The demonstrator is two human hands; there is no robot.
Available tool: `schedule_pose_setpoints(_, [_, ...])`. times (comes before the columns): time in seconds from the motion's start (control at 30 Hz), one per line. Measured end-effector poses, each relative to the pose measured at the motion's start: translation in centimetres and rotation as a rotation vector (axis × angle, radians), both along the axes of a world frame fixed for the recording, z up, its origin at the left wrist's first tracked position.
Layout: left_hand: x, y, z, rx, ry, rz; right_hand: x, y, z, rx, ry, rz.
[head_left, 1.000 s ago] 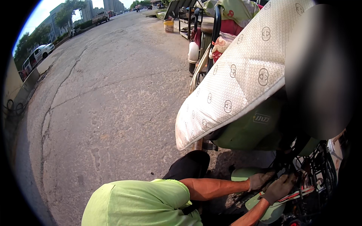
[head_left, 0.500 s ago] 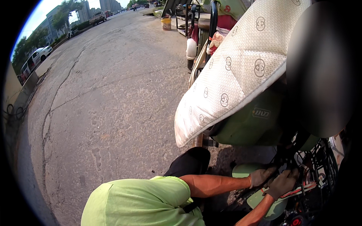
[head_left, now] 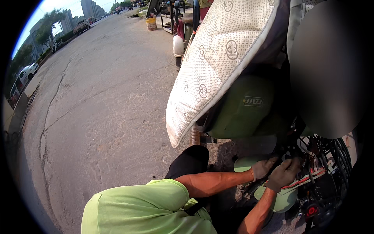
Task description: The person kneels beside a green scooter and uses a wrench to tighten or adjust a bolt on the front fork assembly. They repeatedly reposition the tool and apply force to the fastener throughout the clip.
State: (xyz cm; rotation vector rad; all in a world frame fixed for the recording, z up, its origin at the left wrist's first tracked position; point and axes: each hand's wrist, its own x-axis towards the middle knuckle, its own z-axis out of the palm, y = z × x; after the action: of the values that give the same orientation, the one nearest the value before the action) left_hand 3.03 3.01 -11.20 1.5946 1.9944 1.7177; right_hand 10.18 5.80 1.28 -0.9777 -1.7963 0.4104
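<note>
My gloved left hand [head_left: 263,168] reaches in among dark parts and wiring on the scooter's underside or floor area. Its fingers are curled closed, and what they grip is hidden in shade. Just to its right, my gloved right hand [head_left: 283,174] bends over the same dark spot, fingers closed on something I cannot make out. Light green panels, one beside my left wrist [head_left: 244,164] and one below my right hand [head_left: 285,200], flank them. Red and pale wires [head_left: 307,178] run to the right of my right hand.
A pale patterned quilted cover [head_left: 218,62] hangs over the green scooter body [head_left: 241,111]. Black cables [head_left: 341,156] bundle at the right, above a round red-centred part [head_left: 311,211]. A yellow bucket [head_left: 151,23] stands on the concrete road [head_left: 105,105]; parked vehicles line the far left.
The view has shifted right, so the cover and scooter sit farther left and slightly higher. Both hands stay together at the same dark parts, with slight finger movement.
</note>
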Motion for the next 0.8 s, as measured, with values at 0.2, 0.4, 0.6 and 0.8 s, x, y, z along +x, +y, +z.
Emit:
schedule_pose_setpoints(0.2, [-2.0,-3.2,0.9,0.058,-0.192,0.026,-1.8,-1.1,1.2,0.268,0.048,0.112])
schedule_pose_setpoints(0.4, [-1.4,-2.9,3.5,-0.064,-0.612,0.0,-1.0,-1.1,2.4,0.129,0.151,0.139])
schedule_pose_setpoints(0.6, [-0.7,-3.3,4.9,0.038,-0.774,-0.001,-1.0,-0.9,1.8,0.194,0.121,0.132])
schedule_pose_setpoints(0.8, [-0.8,-3.3,4.9,0.076,-0.759,-0.007,-0.8,-0.9,2.8,0.217,0.056,0.14])
